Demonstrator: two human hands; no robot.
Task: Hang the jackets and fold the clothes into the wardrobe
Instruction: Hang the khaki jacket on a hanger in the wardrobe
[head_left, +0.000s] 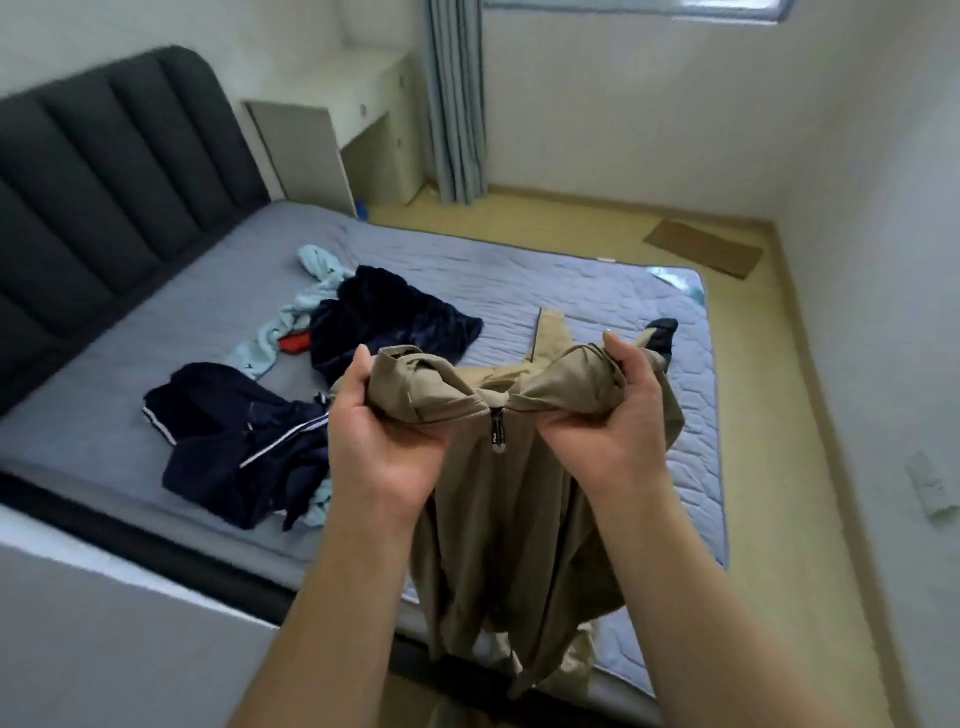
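Clothes (244, 436) lie in a messy pile on the left side of the gray bed (597, 275), dark blue ones and a light blue one (317, 291). Next is the left hand (384, 441). Its fingers curl tight around one top corner of a tan zip-up jacket (509, 545). The jacket hangs in the air over the bed's near edge. The right hand (608, 421) grips the other top corner the same way. A brown mat (704, 248) lies on the floor, far right.

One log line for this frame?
left hand grips tan jacket | right hand grips it | dark clothes on bed | not hung yet
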